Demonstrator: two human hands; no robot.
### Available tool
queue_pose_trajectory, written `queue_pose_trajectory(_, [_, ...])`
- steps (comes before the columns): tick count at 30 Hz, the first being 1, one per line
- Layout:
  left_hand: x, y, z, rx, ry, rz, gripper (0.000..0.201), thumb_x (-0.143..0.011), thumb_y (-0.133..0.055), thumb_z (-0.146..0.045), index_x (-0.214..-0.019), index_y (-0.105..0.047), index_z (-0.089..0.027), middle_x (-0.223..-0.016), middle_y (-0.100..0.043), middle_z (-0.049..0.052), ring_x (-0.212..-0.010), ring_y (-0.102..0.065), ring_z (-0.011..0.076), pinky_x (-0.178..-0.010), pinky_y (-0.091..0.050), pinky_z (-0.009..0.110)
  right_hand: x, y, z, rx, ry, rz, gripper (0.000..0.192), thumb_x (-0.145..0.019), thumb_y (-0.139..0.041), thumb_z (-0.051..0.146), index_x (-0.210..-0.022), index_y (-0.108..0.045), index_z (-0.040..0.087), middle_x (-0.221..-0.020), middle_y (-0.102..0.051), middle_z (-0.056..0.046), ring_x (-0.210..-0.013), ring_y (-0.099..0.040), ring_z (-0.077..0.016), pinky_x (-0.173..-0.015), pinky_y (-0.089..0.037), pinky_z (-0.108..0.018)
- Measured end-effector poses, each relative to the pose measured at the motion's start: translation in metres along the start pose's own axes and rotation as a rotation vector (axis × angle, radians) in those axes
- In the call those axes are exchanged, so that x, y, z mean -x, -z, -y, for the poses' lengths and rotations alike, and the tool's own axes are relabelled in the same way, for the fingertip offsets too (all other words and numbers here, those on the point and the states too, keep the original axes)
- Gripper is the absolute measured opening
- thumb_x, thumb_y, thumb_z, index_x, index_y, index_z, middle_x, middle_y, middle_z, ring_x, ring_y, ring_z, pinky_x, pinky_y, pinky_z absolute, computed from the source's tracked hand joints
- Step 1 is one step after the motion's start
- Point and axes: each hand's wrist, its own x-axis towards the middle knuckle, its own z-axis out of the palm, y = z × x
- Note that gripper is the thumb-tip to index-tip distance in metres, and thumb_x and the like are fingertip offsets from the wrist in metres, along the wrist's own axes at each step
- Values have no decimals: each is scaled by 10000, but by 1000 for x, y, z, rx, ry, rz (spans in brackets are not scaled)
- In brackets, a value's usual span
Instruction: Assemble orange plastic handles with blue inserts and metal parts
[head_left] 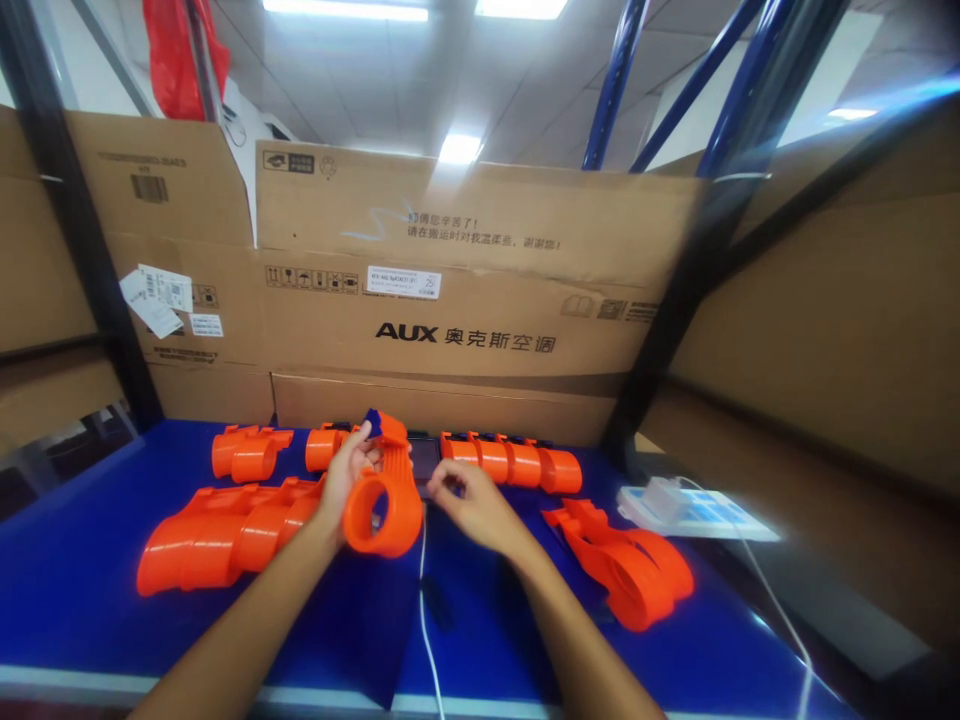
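My left hand point(351, 470) is closed around an orange plastic part with a round ring point(405, 515) at its lower end and a dark blue piece at its top. The part is held up above the blue table, its ring facing me. Just to its right is my right hand point(472, 505), thumb and fingers pinched together; whatever they may hold is too small to make out. Behind the hands a dark flat device point(425, 458) is partly hidden. Beside my left forearm lies a row of similar orange parts point(214, 540).
More orange parts stand at the back left point(251, 455) and back right point(517, 462). Others lie loosely at the right point(637, 570). A white power strip point(697, 512) sits near the right edge. A white cable point(426, 630) crosses the blue table point(67, 540). Cardboard point(465, 300) walls the back.
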Motion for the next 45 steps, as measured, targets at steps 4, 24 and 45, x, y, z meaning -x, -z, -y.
queue_pose_trajectory(4, [1, -1, -10, 122, -32, -35, 314, -867, -599, -403, -969, -702, -124, -829, -755, 93, -744, -726, 196, -698, -564, 272, 15, -2, 12, 306, 68, 459, 225, -689, -798, 390, -745, -678, 208, -975, -609, -41, -1013, -509, -248, -895, -381, -357])
queue_pose_trajectory(24, [4, -3, -2, -7, -7, -36, 327, -851, -600, -454, -898, -681, -141, -785, -748, 108, -779, -736, 266, -720, -591, 360, 20, 8, 10, 289, 79, 479, 59, -821, -655, 204, -848, -696, 237, -996, -618, -41, -995, -535, -232, -995, -357, -450])
queue_pose_trajectory(45, [9, -10, 24, -122, 40, 147, 330, -801, -718, -405, -1042, -681, -182, -1021, -740, 115, -1023, -687, 268, -876, -551, 369, -3, -1, 11, -483, -34, -227, 406, -879, -627, 497, -1210, -581, 266, -829, -638, -7, -770, -613, -177, -807, -527, -354])
